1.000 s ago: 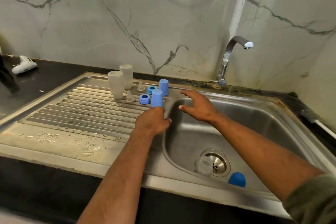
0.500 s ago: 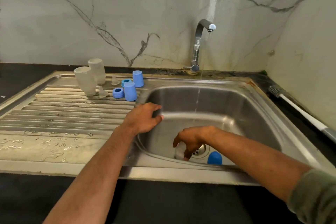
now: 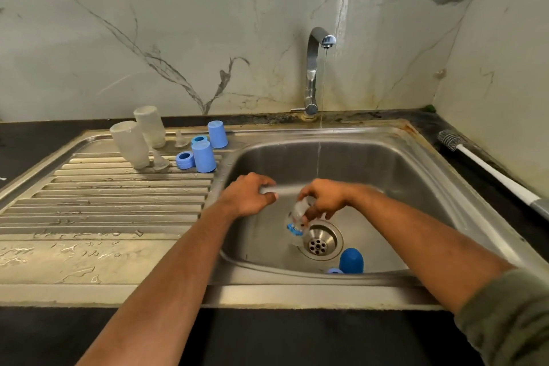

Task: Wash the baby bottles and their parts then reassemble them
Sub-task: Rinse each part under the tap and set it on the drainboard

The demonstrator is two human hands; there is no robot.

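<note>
My right hand [image 3: 325, 198] grips a clear baby bottle [image 3: 298, 213] with a blue ring at its lower end, held tilted above the drain [image 3: 322, 240] inside the sink basin [image 3: 386, 163]. My left hand [image 3: 248, 194] hovers beside it over the basin's left side, fingers curled and holding nothing. A dark blue cap [image 3: 351, 260] lies in the basin near the front wall. On the drainboard [image 3: 104, 196] stand two clear upturned bottles [image 3: 130, 144], two light blue caps [image 3: 203, 156], two blue rings [image 3: 185, 159] and clear teats [image 3: 160, 161].
The tap [image 3: 315, 68] at the back runs a thin stream of water into the basin. A white-handled bottle brush [image 3: 487, 169] lies on the black counter to the right. Water pools on the front of the drainboard.
My right hand has lifted the clear bottle up from the drain area. My left hand has moved right, from the basin's edge to beside the bottle.
</note>
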